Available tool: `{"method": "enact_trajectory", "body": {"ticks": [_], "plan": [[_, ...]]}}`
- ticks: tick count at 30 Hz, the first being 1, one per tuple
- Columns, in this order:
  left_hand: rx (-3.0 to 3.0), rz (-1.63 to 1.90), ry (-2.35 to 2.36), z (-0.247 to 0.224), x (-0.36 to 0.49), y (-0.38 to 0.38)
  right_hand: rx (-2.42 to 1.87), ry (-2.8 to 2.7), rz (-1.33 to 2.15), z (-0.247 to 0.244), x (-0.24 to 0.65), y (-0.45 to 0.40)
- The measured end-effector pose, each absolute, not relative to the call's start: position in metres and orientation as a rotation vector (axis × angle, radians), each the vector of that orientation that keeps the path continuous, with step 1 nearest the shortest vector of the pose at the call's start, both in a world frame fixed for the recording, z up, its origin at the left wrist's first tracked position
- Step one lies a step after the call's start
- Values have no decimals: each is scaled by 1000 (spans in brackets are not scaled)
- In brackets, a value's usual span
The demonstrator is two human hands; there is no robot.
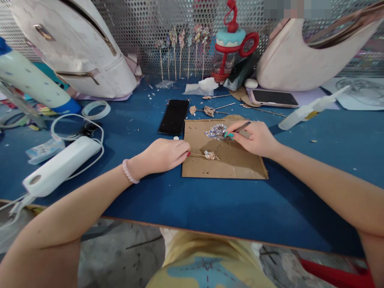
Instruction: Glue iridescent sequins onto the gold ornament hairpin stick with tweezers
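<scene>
My left hand (168, 154) pinches the stick of a hairpin, whose decorated metal head (211, 155) lies over the piece of cardboard (228, 170). Above that head, on the same cardboard, sits a pile of small blue, silver and clear rhinestones (216, 132). Tweezers (242, 127) are gripped between the fingers of my right hand (250, 138), their tips at the pile's right edge. Whether a stone is caught in the tips is too small to tell.
Undecorated hairpins (209, 111) lie behind the cardboard, beside a black phone (174, 117). Finished-looking hairpins (181, 42) stand upright at the back. A glue bottle (300, 116) leans at right. A white power strip (61, 166) with cable and a tape roll (96, 110) lie left.
</scene>
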State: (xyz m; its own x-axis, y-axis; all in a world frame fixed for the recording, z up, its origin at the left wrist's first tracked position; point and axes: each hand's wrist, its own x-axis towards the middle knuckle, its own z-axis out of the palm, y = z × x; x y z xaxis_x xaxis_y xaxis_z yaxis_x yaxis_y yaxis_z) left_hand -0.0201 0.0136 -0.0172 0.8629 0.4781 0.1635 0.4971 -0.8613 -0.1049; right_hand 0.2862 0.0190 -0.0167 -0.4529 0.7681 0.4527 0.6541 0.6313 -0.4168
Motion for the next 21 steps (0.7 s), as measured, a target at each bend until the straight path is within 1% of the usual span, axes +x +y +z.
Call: {"method": "enact_trajectory", "body": {"ticks": [21], "plan": [[-2887,-210,-755,-16,-20,13,-1144,-2251,262,-14,282,14]]}}
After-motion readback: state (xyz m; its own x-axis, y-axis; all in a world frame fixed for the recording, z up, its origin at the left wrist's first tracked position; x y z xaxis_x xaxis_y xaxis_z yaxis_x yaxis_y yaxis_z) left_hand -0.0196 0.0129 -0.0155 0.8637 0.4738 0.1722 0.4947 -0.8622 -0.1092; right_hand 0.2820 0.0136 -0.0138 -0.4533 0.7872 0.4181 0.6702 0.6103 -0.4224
